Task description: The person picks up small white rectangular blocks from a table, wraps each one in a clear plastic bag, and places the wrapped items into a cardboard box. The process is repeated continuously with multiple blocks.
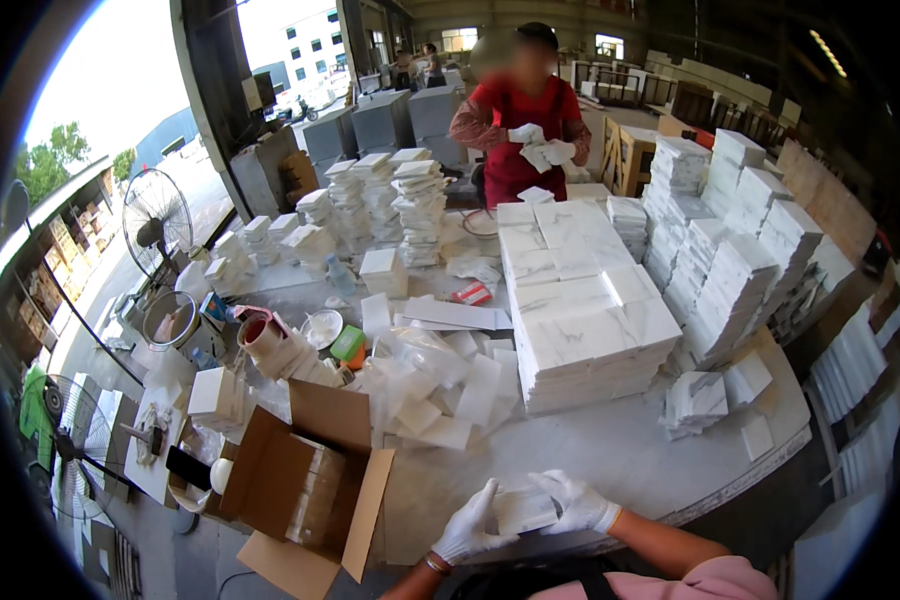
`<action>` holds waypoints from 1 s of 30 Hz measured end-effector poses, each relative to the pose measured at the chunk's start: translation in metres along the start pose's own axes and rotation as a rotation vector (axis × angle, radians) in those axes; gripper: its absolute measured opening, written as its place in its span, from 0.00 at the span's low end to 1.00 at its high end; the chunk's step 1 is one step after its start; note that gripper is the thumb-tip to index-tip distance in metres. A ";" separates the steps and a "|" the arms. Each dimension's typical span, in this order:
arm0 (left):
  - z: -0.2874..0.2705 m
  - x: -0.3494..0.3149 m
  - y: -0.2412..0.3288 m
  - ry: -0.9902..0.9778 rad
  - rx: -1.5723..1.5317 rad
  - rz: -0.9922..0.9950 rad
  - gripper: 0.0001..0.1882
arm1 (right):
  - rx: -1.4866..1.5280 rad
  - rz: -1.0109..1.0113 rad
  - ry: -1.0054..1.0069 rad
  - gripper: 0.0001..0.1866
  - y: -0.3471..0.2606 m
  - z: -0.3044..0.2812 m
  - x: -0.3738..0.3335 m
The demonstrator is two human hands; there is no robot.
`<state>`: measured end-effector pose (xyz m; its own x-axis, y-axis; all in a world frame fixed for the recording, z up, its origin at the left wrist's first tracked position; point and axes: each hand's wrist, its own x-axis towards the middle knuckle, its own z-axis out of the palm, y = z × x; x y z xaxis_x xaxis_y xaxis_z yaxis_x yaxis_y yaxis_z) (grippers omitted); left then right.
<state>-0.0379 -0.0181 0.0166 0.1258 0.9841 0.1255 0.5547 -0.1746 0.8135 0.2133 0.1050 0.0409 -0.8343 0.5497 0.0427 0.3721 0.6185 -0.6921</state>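
Note:
My left hand, in a white glove, closes on one end of a small white tile stack near the table's front edge. My right hand, gloved as well, grips the opposite end. How many tiles are in the stack I cannot make out. To the left of my hands stands an open cardboard box with its flaps spread; a row of white tiles lies inside it. Beyond my hands sits a large block of stacked grey-veined white marble tiles.
Loose white sheets and clear plastic cover the table's middle. Tall tile stacks stand on the right, more at the far left. A co-worker in red and white gloves stands across the table. A fan is at left.

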 end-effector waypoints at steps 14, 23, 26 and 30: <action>0.050 -0.011 0.015 0.112 -0.741 -0.336 0.74 | 0.567 0.185 0.226 0.70 0.012 0.079 -0.023; 0.063 -0.002 0.018 0.370 -0.568 -0.206 0.47 | 0.759 0.246 0.270 0.71 0.026 0.102 -0.024; 0.061 0.000 0.027 0.394 -0.593 -0.225 0.40 | 0.652 0.222 0.308 0.70 0.019 0.096 -0.022; 0.059 0.001 0.035 0.434 -0.599 -0.257 0.36 | 0.590 0.222 0.318 0.69 0.014 0.094 -0.022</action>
<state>0.0303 -0.0251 0.0115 -0.3482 0.9374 0.0018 -0.0311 -0.0135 0.9994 0.1985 0.0486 -0.0373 -0.5714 0.8207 0.0009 0.1620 0.1139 -0.9802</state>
